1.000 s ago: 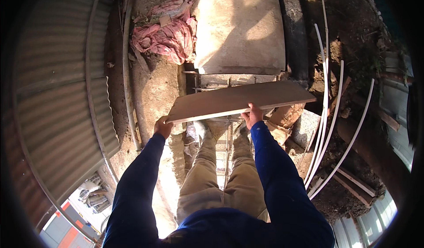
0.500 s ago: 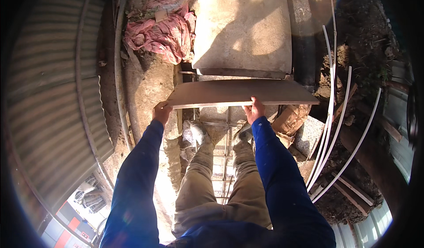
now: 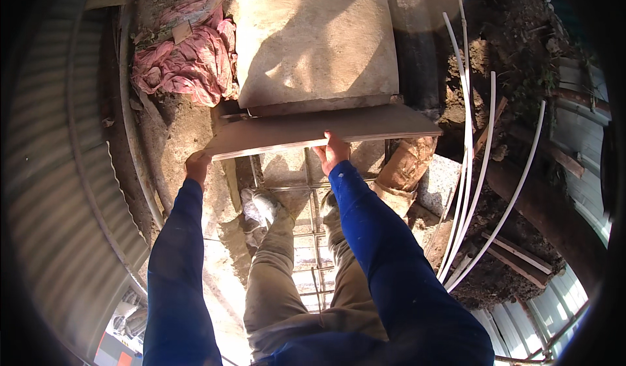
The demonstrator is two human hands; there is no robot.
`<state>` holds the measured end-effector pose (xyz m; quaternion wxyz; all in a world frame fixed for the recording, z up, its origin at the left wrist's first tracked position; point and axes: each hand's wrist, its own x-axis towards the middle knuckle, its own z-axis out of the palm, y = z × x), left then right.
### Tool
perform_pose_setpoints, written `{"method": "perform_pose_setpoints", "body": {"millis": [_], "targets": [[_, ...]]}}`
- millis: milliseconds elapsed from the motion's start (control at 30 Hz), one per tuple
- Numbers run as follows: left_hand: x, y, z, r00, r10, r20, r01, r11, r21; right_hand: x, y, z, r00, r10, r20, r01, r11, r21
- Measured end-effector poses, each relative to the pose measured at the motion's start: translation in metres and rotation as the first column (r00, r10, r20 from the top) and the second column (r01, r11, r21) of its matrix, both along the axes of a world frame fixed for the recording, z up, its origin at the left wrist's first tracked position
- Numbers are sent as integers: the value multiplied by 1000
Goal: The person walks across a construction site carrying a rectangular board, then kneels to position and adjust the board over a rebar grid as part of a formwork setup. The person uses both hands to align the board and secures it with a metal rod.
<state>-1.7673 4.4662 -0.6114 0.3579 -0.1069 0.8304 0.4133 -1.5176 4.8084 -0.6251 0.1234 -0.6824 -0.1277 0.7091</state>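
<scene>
I hold a long brown board (image 3: 274, 132) level across a trench with a steel bar grid (image 3: 312, 216), beside the near edge of a pale slab (image 3: 313, 40). My left hand (image 3: 197, 169) grips the board's left end from the near side. My right hand (image 3: 332, 148) is closed on the near edge, right of the middle, thumb on top. The board's right end is above a rough brown cylindrical piece (image 3: 411, 164); I cannot tell if they touch. My legs and feet are below the board.
Corrugated sheeting (image 3: 59, 190) and a long pole line the left side. A crumpled pink cloth (image 3: 182, 66) lies at upper left. Several white rods (image 3: 489, 144) run along the right beside soil, planks (image 3: 521, 262) and a dark log. A grey block (image 3: 438, 183) sits right of the trench.
The board has moved up in the view toward the slab's near edge and turned closer to level. The view has shifted, so the surroundings appear further left. Both hands still grip the board.
</scene>
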Motion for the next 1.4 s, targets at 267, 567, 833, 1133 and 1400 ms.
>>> {"method": "perform_pose_setpoints", "body": {"millis": [267,567,833,1133,1400], "targets": [[-16,3,-39,1000,14,11,-14,1000,0,-17,-2,-14,998,58,-1,-58,997,55],[-4,31,-44,742,-606,-287,415,751,-514,-6,30,-63,965,256,-49,-255,967,31],[-18,39,-76,900,-191,-393,-21,879,-475,43,97,-43,926,373,-54,-367,925,99],[-47,74,-103,817,522,246,-522,850,-70,50,122,-60,973,209,-97,-195,971,142],[-43,52,-174,832,521,-192,-551,817,-170,39,124,-74,991,116,-63,-107,985,137]]}}
